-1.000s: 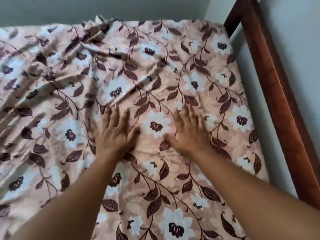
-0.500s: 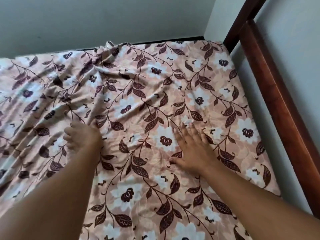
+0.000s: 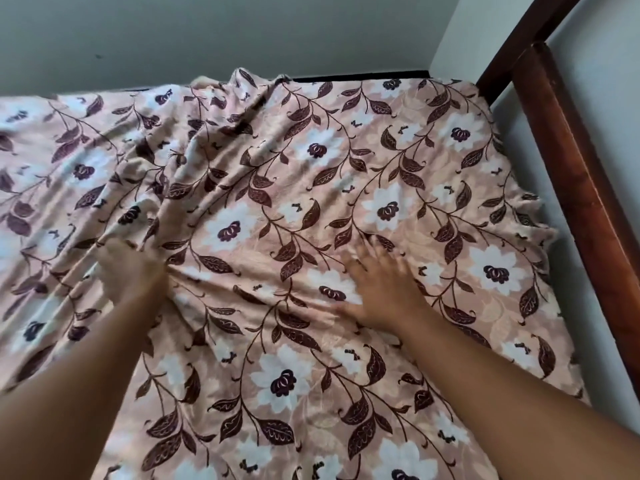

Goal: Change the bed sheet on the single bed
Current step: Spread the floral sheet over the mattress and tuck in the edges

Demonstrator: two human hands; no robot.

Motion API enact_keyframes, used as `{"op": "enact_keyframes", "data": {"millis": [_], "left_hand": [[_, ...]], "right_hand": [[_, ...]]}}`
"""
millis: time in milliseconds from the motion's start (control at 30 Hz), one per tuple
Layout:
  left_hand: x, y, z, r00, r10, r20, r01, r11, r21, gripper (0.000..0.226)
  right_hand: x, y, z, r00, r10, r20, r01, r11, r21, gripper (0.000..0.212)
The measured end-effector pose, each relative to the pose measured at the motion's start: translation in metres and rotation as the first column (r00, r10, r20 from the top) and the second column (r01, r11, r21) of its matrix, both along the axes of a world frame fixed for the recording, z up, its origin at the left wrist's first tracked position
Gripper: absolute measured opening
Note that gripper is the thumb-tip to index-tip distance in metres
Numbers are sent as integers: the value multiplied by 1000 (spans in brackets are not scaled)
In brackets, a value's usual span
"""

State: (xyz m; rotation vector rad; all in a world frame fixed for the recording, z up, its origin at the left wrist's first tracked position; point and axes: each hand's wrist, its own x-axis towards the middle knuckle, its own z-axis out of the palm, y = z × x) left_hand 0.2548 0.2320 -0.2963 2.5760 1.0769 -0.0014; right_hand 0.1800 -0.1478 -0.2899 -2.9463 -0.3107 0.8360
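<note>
Right hand (image 3: 382, 292) spread flat on sheet (image 3: 311, 174); left hand (image 3: 130, 268) bunching a fold, blurred. Risk: tugging left drags the far-right corner off.

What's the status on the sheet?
Left hand gripping bunched floral sheet. Right hand flat, pressing it. Left side wrinkled. Nothing in the way.

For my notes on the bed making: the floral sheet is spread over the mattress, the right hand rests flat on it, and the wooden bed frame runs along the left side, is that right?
Not quite: in the head view the wooden bed frame runs along the right side, not the left. The floral sheet is spread over the mattress, and the right hand rests flat on it.
</note>
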Motion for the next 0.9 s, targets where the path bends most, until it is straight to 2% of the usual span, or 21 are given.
{"op": "enact_keyframes", "data": {"millis": [67,133,200,233,333,533,600,633,700,733,800,867,900], "left_hand": [[-7,-14,4,963,-269,29,264,958,113,51],[-17,-33,5,814,-580,-26,575,801,166,58],[-20,-46,-1,643,-743,-183,764,638,94,70],[-18,-51,-7,581,-770,-264,803,596,27,76],[-8,-58,-17,517,-761,-391,792,599,-119,87],[28,-64,0,483,-697,-530,693,674,-255,116],[32,-77,8,488,-655,-576,679,700,-221,114],[30,-87,13,514,-652,-558,700,695,-167,108],[25,-124,20,526,-745,-411,805,592,-44,95],[20,-147,21,489,-806,-332,847,530,-38,91],[13,-191,19,381,-884,-272,902,420,-102,95],[12,-227,9,288,-894,-343,916,361,-173,110],[16,-238,4,266,-881,-390,909,364,-204,120]], "right_hand": [[1,-6,-1,996,-83,-12,83,997,-5,103],[0,-16,-3,995,-95,-38,93,995,-39,104],[0,-23,-5,995,-78,-59,75,996,-57,107],[2,-25,-5,994,-80,-69,77,996,-45,109],[6,-30,-7,991,-98,-92,99,995,8,114],[18,-38,-7,985,-72,-159,82,995,55,121],[17,-47,-4,992,-112,-66,117,990,76,109],[14,-53,-3,982,-181,45,176,980,95,100],[6,-76,-2,869,-416,269,396,910,125,91],[2,-93,-5,800,-516,305,506,854,119,93],[0,-124,-11,749,-622,227,630,775,45,104],[4,-150,-17,758,-642,112,647,763,-5,116],[9,-161,-20,763,-642,75,644,765,-6,122]]}}
